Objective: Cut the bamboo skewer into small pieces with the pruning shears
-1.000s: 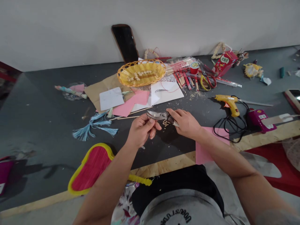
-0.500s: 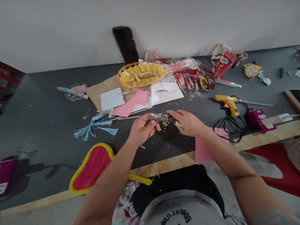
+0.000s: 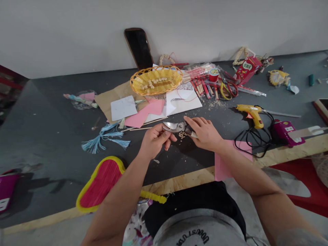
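My right hand [image 3: 205, 133] is wrapped round the handles of a pair of pruning shears [image 3: 176, 127], whose metal blades point left with a slight gap between them. At the blade tips my left hand [image 3: 157, 138] is closed, thumb against fingers. What it pinches is too small or hidden to make out. Just below the shears lies a little heap of small pale cut pieces [image 3: 182, 135] on the dark table. Thin pale sticks [image 3: 140, 128] lie behind my left hand.
A yellow basket [image 3: 135, 89] holding small pale pieces stands on papers at the back. Scissors [image 3: 226, 91] and a yellow glue gun [image 3: 252, 112] with a black cord lie right. Blue tassels [image 3: 102, 138] and a red, yellow-rimmed fan-like piece [image 3: 102, 184] are left. A phone [image 3: 139, 48] leans on the wall.
The shears' blades have parted a little, and the fingers of my right hand have loosened slightly on the handles. My left hand stays at the blade tips. The view has shifted slightly.
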Demonstrator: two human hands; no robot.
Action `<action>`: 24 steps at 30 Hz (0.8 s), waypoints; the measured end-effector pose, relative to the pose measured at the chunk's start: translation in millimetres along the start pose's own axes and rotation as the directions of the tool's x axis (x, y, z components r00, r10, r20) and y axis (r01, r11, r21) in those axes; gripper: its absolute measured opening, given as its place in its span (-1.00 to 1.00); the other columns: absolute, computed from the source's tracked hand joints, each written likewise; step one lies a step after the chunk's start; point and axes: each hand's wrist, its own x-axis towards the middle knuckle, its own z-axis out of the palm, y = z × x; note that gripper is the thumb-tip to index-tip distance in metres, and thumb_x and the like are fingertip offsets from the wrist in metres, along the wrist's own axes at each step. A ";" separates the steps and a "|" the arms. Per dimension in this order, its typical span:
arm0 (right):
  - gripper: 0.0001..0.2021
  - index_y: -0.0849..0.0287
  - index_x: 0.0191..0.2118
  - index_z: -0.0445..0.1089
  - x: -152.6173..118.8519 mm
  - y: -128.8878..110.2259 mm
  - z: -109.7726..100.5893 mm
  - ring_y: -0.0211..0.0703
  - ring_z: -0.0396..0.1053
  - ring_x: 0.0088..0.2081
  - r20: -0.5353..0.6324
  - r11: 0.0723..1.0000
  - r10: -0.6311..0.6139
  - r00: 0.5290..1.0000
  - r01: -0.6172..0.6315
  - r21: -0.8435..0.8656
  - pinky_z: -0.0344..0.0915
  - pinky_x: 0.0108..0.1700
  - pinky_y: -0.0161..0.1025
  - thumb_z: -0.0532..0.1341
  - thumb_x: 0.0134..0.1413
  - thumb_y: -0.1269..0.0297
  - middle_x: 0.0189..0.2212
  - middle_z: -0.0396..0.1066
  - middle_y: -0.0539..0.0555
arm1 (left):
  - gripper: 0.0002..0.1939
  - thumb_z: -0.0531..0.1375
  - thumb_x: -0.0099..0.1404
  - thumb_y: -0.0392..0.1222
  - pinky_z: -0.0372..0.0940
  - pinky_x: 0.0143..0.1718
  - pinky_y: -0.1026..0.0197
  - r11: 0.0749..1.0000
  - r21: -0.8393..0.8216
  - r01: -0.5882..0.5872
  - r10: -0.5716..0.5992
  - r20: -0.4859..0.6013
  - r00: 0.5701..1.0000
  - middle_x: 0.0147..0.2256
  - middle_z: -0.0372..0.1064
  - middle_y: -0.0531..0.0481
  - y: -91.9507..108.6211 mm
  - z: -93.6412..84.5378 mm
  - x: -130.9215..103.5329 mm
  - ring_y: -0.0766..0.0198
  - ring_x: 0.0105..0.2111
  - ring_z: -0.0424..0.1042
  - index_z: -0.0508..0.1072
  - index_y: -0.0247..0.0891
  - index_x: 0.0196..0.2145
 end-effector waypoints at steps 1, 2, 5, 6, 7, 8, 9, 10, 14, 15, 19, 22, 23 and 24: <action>-0.36 0.16 0.42 0.00 0.0 0.1 0.4 0.16 0.28 0.08 -0.005 1.000 -0.007 1.000 0.007 0.000 0.23 -0.02 0.00 0.10 0.27 0.22 0.15 0.33 0.27 | -0.61 0.39 0.15 0.08 0.15 -0.75 0.35 0.999 -0.030 0.029 -0.029 0.017 0.999 -0.53 0.51 0.00 1.3 -0.3 -0.3 0.45 -0.77 0.25 0.42 -0.31 -0.41; -0.36 0.16 0.41 0.01 -0.1 0.1 0.8 0.16 0.29 0.07 -0.009 1.000 -0.014 1.000 0.014 0.001 0.23 -0.01 0.00 0.11 0.27 0.22 0.14 0.34 0.27 | -0.60 0.41 0.13 0.09 0.14 -0.76 0.35 0.997 -0.057 0.054 -0.053 0.028 0.998 -0.55 0.50 0.01 2.8 -0.1 -0.6 0.45 -0.78 0.23 0.42 -0.31 -0.41; -0.36 0.15 0.41 0.03 -0.3 -1.1 1.6 0.14 0.32 0.05 -0.004 1.000 -0.016 1.000 0.016 0.011 0.24 0.00 -0.01 0.11 0.24 0.27 0.11 0.36 0.26 | -0.56 0.45 0.06 0.10 0.11 -0.79 0.37 0.988 -0.122 0.099 -0.096 0.030 0.995 -0.58 0.48 0.03 7.8 3.4 -2.1 0.47 -0.80 0.19 0.41 -0.31 -0.43; -0.36 0.15 0.40 0.05 -0.4 -1.8 1.6 0.13 0.33 0.03 0.004 1.000 -0.014 1.000 0.014 0.017 0.25 0.00 -0.02 0.11 0.22 0.30 0.10 0.37 0.26 | -0.56 0.46 0.05 0.09 0.09 -0.79 0.37 0.984 -0.140 0.106 -0.104 0.023 0.994 -0.59 0.47 0.03 9.5 5.1 -2.7 0.48 -0.81 0.18 0.41 -0.31 -0.44; -0.36 0.15 0.39 0.06 -0.6 -2.6 1.5 0.13 0.34 0.02 0.013 1.000 -0.010 1.000 0.010 0.024 0.26 0.00 -0.03 0.11 0.20 0.33 0.09 0.37 0.26 | -0.55 0.47 0.03 0.09 0.08 -0.79 0.38 0.981 -0.160 0.111 -0.110 0.015 0.994 -0.60 0.47 0.04 11.0 6.8 -3.2 0.49 -0.81 0.16 0.40 -0.31 -0.44; -0.36 0.16 0.39 0.07 -0.7 -3.4 1.3 0.12 0.35 0.01 0.022 1.000 -0.007 1.000 0.006 0.030 0.27 0.01 -0.03 0.11 0.18 0.36 0.08 0.38 0.26 | -0.55 0.48 0.02 0.08 0.07 -0.79 0.39 0.977 -0.179 0.116 -0.117 0.007 0.993 -0.60 0.46 0.05 12.3 8.4 -3.7 0.50 -0.81 0.15 0.40 -0.31 -0.44; -0.36 0.17 0.38 0.08 -0.8 -3.9 1.0 0.11 0.36 -0.01 0.031 0.999 -0.003 1.000 0.002 0.035 0.27 0.01 -0.04 0.10 0.16 0.38 0.06 0.38 0.25 | -0.55 0.48 0.00 0.07 0.05 -0.79 0.40 0.972 -0.198 0.124 -0.126 0.003 0.992 -0.60 0.46 0.05 13.4 9.7 -4.1 0.51 -0.80 0.14 0.41 -0.31 -0.44; -0.36 0.18 0.37 0.09 -0.8 -4.2 0.6 0.10 0.37 -0.02 0.038 0.999 -0.001 0.999 -0.001 0.039 0.28 0.01 -0.04 0.10 0.15 0.40 0.04 0.39 0.25 | -0.54 0.49 -0.01 0.06 0.04 -0.79 0.42 0.968 -0.215 0.132 -0.135 0.003 0.991 -0.61 0.45 0.06 14.1 10.6 -4.3 0.52 -0.80 0.13 0.41 -0.31 -0.43; -0.37 0.20 0.36 0.09 -0.9 -0.7 -0.1 0.08 0.39 -0.04 0.052 0.998 -0.024 0.998 0.021 0.062 0.30 0.02 -0.05 0.10 0.14 0.42 0.02 0.39 0.26 | -0.54 0.50 -0.02 0.04 0.00 -0.78 0.44 0.959 -0.241 0.151 -0.151 0.016 0.988 -0.62 0.44 0.06 13.1 10.5 -3.8 0.55 -0.79 0.10 0.40 -0.32 -0.43; -0.37 0.20 0.36 0.09 -0.9 1.1 -0.1 0.07 0.39 -0.04 0.049 0.997 -0.040 0.998 0.036 0.069 0.31 0.02 -0.04 0.10 0.15 0.41 0.02 0.39 0.26 | -0.55 0.50 -0.02 0.04 -0.01 -0.77 0.45 0.960 -0.237 0.149 -0.148 0.021 0.989 -0.62 0.44 0.06 12.0 9.7 -3.3 0.55 -0.79 0.10 0.40 -0.32 -0.43; -0.40 0.20 0.36 0.08 -1.3 8.1 -1.0 0.08 0.39 -0.03 0.033 0.992 -0.091 0.995 0.088 0.085 0.31 0.02 -0.03 0.10 0.21 0.35 0.03 0.39 0.29 | -0.57 0.48 0.02 0.04 -0.02 -0.75 0.44 0.973 -0.191 0.127 -0.121 0.046 0.992 -0.61 0.44 0.03 6.9 6.1 -0.7 0.55 -0.78 0.10 0.43 -0.33 -0.41; -0.45 0.21 0.36 0.10 -1.7 10.9 -4.1 0.07 0.40 -0.03 0.049 0.990 -0.109 0.993 0.104 0.098 0.32 0.01 -0.03 0.07 0.28 0.30 0.03 0.41 0.29 | -0.59 0.46 0.06 0.04 -0.02 -0.74 0.43 0.982 -0.156 0.110 -0.101 0.066 0.993 -0.61 0.44 0.02 4.5 4.4 0.5 0.55 -0.77 0.10 0.44 -0.33 -0.39; -0.46 0.21 0.35 0.10 -1.9 11.5 -5.4 0.06 0.40 -0.03 0.059 0.989 -0.115 0.992 0.108 0.104 0.33 0.01 -0.04 0.07 0.29 0.30 0.02 0.41 0.28 | -0.60 0.45 0.08 0.04 -0.02 -0.74 0.43 0.983 -0.149 0.109 -0.099 0.074 0.992 -0.61 0.44 0.03 4.0 4.1 0.6 0.54 -0.77 0.10 0.44 -0.33 -0.38; -0.46 0.21 0.35 0.10 -2.1 12.0 -6.8 0.06 0.41 -0.04 0.069 0.988 -0.118 0.991 0.110 0.110 0.33 0.01 -0.04 0.07 0.30 0.29 0.01 0.41 0.28 | -0.61 0.44 0.09 0.03 -0.02 -0.74 0.42 0.983 -0.145 0.108 -0.097 0.082 0.992 -0.61 0.43 0.03 3.6 3.9 0.6 0.54 -0.76 0.10 0.44 -0.33 -0.38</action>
